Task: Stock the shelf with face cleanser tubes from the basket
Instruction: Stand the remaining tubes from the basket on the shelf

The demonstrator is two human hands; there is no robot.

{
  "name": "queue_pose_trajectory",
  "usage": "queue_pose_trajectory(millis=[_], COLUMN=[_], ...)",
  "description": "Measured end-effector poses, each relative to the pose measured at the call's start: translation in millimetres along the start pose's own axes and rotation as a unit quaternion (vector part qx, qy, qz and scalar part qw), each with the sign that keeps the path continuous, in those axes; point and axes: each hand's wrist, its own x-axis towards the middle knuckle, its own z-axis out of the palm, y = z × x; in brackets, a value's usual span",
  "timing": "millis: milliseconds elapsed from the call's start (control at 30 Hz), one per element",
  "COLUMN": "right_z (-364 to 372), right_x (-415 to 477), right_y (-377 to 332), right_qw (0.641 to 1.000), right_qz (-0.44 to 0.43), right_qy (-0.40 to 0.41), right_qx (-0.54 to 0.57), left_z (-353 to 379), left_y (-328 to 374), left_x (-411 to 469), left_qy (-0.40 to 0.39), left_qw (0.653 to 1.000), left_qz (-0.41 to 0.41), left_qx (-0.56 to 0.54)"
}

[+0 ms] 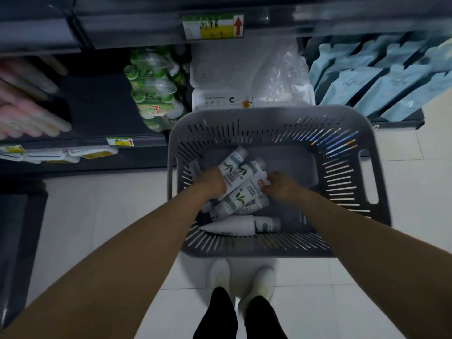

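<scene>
From the head view, we look down on a grey plastic basket (276, 113), rounded at the corners, its sloping walls cut with thin slits and a handle slot in the right wall. It stands on a pale tiled floor (97, 216), directly against the foot of a dark shelf (97, 104).

Inside the basket, toward its left half, lie the face cleanser tubes (244, 223), smooth, white and tapered, printed with green leaves and piled across one another. Our left hand (212, 183) is sunk among them knuckles up. Its fingers are hidden beneath it, so we cannot tell whether it grips anything. Our right hand (281, 188), near the basket's middle, curls its fingers onto the flat end of a red-sealed tube (254, 185).

Beyond the basket's far rim sit white moulded cartons (220, 99) and crinkled clear wrapping. Beyond its far left corner is a shrink-wrapped pack of green bottles (154, 94), and beyond its far right corner a row of glossy blue pouches (381, 86). Farther left of the basket are blurred pink shapes (24, 111) we cannot identify. A yellow and green price tag (212, 25) with a red arrow hangs on the shelf edge above, its print unreadable.

Just nearer than the basket's near rim are two white shoes (220, 275), with dark trouser legs cut off by the bottom edge.
</scene>
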Motion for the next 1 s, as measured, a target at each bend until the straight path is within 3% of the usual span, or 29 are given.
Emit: queue_pose_trajectory(millis=[200,400,533,667,733,833,1000], right_z=[1,-5,-10,-13,-22,-44,-93], right_x=[18,17,-1,-22,-34,-55,-116], right_y=[7,13,8,-4,-10,-18,-42], right_qw=[0.996,0.981,0.957,0.931,0.956,0.988,0.966], right_qz=[0.04,0.085,0.116,0.079,0.042,-0.022,-0.079], right_qy=[0.009,-0.005,-0.032,-0.033,0.026,0.126,0.247], right_qx=[0.076,0.173,0.264,0.354,0.289,0.084,-0.021], left_z=[5,5,3,-3,-10,-30,-80], left_y=[2,6,6,12,17,28,62], left_x=[8,10,10,-1,-11,-35,-97], left_qy=[-0.023,-0.054,-0.04,0.009,0.053,0.097,0.157], left_qw=[0.999,0.987,0.983,0.987,0.989,0.985,0.976], left_qz=[-0.032,-0.079,-0.076,-0.055,-0.042,-0.013,0.074], left_qx=[0.007,-0.129,-0.161,-0.152,-0.134,-0.139,-0.135])
